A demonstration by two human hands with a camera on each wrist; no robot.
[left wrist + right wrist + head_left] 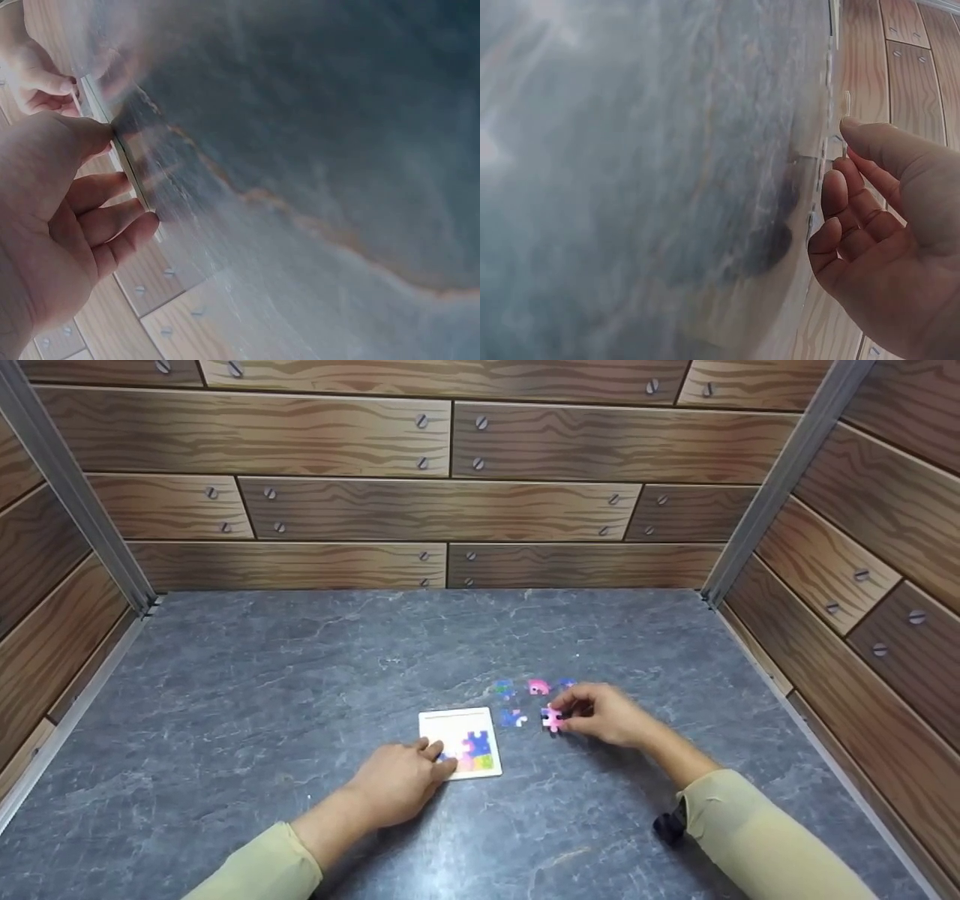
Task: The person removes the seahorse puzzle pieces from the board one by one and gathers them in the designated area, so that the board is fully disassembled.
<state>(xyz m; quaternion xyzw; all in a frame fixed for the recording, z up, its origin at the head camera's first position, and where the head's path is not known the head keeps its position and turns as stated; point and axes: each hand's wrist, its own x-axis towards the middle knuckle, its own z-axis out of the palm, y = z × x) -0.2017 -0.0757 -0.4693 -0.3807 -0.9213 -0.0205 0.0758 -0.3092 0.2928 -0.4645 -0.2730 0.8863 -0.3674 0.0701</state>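
My right hand [611, 716] pinches a pink puzzle piece [553, 718] between thumb and fingers, to the right of the puzzle board. In the right wrist view, the thin piece [847, 105] stands edge-on at the thumb and index fingertips. My left hand [401, 780] rests on the lower left part of the white puzzle board [442, 724], thumb and fingertips on its surface and covering part of the picture. Blue, pink and green pieces [478, 744] fill the board's lower right. The left wrist view shows the board [131, 172] edge-on under the fingertips.
Loose puzzle pieces lie beside the board: a blue one [513, 718], a blue-green one [504, 688], a pink one [538, 687] and a blue one [567, 683] close to the right fingers. Wood-patterned walls [337, 510] enclose the grey marbled table [300, 660].
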